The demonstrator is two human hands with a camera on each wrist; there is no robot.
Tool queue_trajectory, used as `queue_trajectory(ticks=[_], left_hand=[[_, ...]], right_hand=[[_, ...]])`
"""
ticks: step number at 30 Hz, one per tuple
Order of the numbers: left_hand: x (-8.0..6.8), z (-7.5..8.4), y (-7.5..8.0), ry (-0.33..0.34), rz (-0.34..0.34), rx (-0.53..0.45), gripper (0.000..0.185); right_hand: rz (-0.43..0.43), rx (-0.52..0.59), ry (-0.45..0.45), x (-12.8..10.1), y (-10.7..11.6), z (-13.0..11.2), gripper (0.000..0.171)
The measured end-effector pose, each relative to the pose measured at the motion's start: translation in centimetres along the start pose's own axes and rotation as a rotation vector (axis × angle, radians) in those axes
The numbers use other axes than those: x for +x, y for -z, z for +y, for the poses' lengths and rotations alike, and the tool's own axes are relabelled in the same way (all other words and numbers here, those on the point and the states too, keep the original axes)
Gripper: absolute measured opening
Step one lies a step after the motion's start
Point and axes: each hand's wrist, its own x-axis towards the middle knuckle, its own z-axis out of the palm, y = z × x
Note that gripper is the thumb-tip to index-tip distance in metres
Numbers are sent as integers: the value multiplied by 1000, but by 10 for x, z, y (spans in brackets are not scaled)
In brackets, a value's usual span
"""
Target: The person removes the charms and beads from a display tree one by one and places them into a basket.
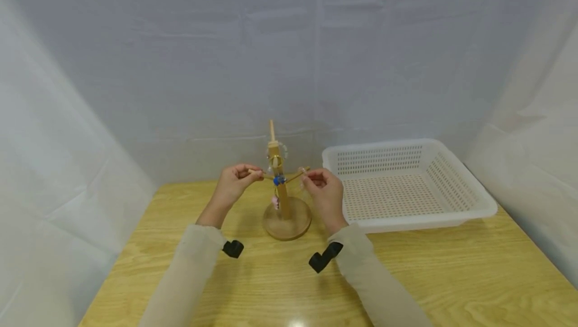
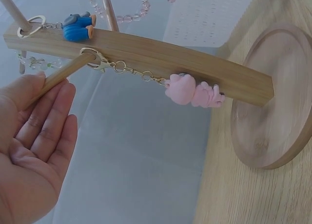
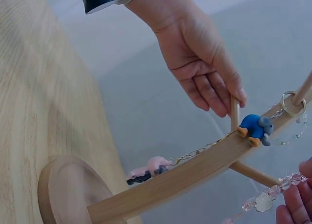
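Standing at the wooden table (image 1: 189,287), I see the left hand (image 1: 234,182) at the far left of the action, its fingers curled on the tip of a thin peg (image 2: 58,75) that sticks out from the stand (image 1: 284,201). A pink charm (image 2: 192,91) hangs from this peg by a small chain and a metal clasp. Next, at the post itself, a blue charm (image 3: 254,127) hangs from a ring on another peg. Further right, the right hand (image 1: 324,192) pinches a string of clear pink beads (image 3: 265,198) close to the right peg; its fingertips are closed on the beads, though only little of them shows in the wrist view. At the far right stands a white basket (image 1: 469,186) with nothing in it, well apart from both hands.

What could go wrong, in my judgement: the stand is tall on a small round base, so a pull from one side only could tip it (the left hand seems to steady it). The beads may also catch on the peg, and a hard tug could break the string.

The stand is smooth pale wood, with round pegs and a square post. The charms look soft and rounded, like clay. The basket is perforated plastic, rectangular with sloped walls.
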Motion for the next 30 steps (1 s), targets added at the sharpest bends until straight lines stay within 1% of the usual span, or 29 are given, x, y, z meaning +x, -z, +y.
queue_trajectory(ticks=[2, 9, 15, 20, 24, 27, 30], left_hand=[[0, 1, 0, -2, 2, -4, 29], [-1, 0, 0, -14, 0, 4, 30], [-1, -2, 1, -33, 0, -6, 29], [-2, 0, 1, -42, 7, -10, 28], [-3, 2, 0, -42, 5, -10, 28], [-3, 1, 0, -40, 3, -7, 29], [-3, 0, 0, -43, 0, 0, 29]], right_hand=[[-3, -11, 10, 0, 2, -2, 10], [-22, -56, 27, -9, 10, -46, 13], [13, -108, 22, -6, 15, -52, 13], [32, -105, 41, -1, 18, -46, 12], [46, -78, 41, 6, 20, -26, 11], [57, -67, 14, 10, 22, -14, 12], [60, -64, -8, 12, 25, -13, 13]])
